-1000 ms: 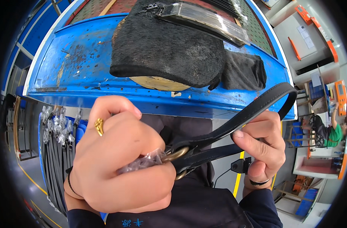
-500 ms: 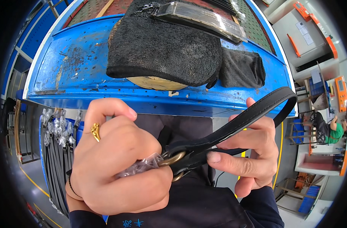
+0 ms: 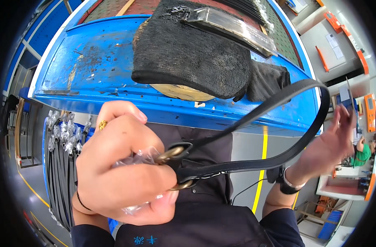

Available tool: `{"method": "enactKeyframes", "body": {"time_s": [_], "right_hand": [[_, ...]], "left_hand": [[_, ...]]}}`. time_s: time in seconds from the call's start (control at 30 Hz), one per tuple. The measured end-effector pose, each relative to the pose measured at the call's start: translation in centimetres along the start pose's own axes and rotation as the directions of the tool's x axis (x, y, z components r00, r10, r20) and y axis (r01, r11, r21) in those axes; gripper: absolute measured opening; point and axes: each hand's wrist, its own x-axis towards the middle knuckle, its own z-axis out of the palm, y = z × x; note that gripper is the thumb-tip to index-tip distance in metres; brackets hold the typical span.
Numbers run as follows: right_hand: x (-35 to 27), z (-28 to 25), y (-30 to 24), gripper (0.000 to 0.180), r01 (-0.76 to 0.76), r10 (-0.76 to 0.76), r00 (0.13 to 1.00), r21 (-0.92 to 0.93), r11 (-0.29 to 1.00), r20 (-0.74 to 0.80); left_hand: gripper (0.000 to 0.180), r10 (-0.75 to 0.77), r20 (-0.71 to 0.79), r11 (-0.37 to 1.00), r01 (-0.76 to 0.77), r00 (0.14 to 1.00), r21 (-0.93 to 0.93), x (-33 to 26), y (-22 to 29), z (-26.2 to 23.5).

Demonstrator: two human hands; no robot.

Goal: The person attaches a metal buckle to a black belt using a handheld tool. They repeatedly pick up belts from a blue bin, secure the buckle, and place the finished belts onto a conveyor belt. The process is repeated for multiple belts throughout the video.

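Observation:
My left hand (image 3: 122, 168) is closed around the ends of a black leather strap handle (image 3: 254, 165), by its brass-coloured rings (image 3: 171, 154). Crumpled clear plastic film (image 3: 142, 157) covers the metal ends and shows between my fingers. The strap arches to the right in a wide loop in front of the blue workbench (image 3: 93, 78). Off the loop's right end, my right hand (image 3: 326, 144) is raised with fingers stretched out and blurred. It appears to hold nothing.
A dark cloth (image 3: 192, 53) covers a round yellowish thing on the bench, with a smaller dark cloth (image 3: 266, 82) beside it. A clear-topped narrow case (image 3: 233, 31) lies on the cloth. Several black straps with plastic-wrapped ends (image 3: 62, 181) hang at left. A person in green (image 3: 363, 152) is far right.
My right hand has let go of the strap and moved off to the right. The loop has opened wider. My left hand keeps its grip at the ringed ends.

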Motion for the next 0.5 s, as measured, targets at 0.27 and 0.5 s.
{"method": "enactKeyframes", "body": {"time_s": [0.27,0.5], "right_hand": [[-1.2,3.1,2.0,0.035,0.484,0.182,0.692,-0.636,0.600,0.699],[-2.3,3.0,-0.6,0.031,0.427,0.209,0.695,-0.628,0.650,0.688]], "left_hand": [[0.023,-0.039,-0.047,0.999,0.038,0.998,-0.037,-0.6,0.0,-0.5],[0.017,0.013,-0.069,0.997,-0.008,0.998,0.073,-0.5,0.6,-0.3]]}}
